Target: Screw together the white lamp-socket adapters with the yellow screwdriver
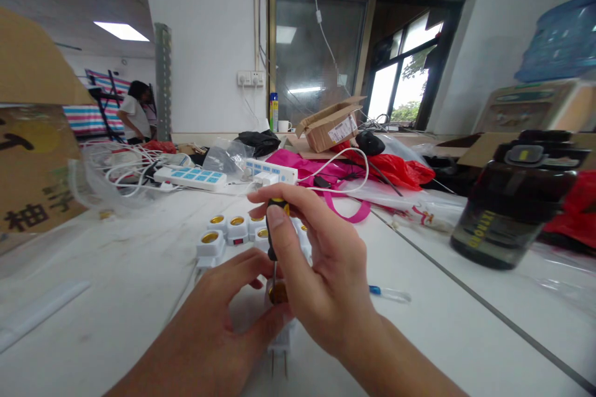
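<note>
My right hand (321, 260) is closed round a screwdriver (272, 232) with a black and yellow handle, held upright. Its thin shaft points down into the brass-coloured opening of a white lamp socket (279, 342). Two metal plug pins stick out from that socket's near end. My left hand (233, 316) grips the socket from the left, thumb and fingers about it. Just beyond the hands stand several more white lamp sockets (210, 248) with brass-coloured openings; my hands partly hide some of them.
At the right stands a dark bottle (512, 205), with a blue-capped clear tube (390, 294) lying nearer. Power strips (190, 178), cables and plastic bags spread across the back. A cardboard box (37, 136) stands at left. A person (135, 111) is in the far background.
</note>
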### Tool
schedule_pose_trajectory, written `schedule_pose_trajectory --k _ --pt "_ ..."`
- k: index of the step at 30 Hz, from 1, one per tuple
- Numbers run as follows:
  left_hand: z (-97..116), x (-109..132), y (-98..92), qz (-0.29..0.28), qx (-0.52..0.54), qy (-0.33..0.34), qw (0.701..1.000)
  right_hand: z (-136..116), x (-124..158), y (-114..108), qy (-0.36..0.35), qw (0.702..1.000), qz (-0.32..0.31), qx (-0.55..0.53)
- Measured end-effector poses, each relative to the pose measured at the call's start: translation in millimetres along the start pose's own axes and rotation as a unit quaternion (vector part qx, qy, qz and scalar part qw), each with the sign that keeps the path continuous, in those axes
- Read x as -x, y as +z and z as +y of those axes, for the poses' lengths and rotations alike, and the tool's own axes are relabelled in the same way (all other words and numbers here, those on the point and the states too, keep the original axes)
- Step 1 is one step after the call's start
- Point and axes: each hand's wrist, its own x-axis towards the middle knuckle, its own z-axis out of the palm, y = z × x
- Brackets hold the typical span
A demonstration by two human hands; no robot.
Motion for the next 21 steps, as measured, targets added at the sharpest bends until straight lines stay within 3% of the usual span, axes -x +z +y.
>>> schedule_pose_trajectory --k 4,10,16,21 --pt "-1.6 -0.4 0.9 0.024 -0.006 0.02 0.999 0.6 -1.5 3.3 -0.043 0.998 0.026 0.03" --pt "0.3 -0.1 -0.5 -0.016 0.009 0.0 1.0 1.3 -0.5 1.2 0.031 0.999 0.0 -0.009" --pt "3.1 -2.0 -1.0 -0.002 -0.004 0.015 1.0 3.7 -3.7 1.1 -0.038 0.997 0.043 0.046" --pt "2.7 -1.3 -1.7 -0.01 -0.003 0.0 1.0 4.0 -2.6 0.8 -0.002 0.999 0.03 0.023"
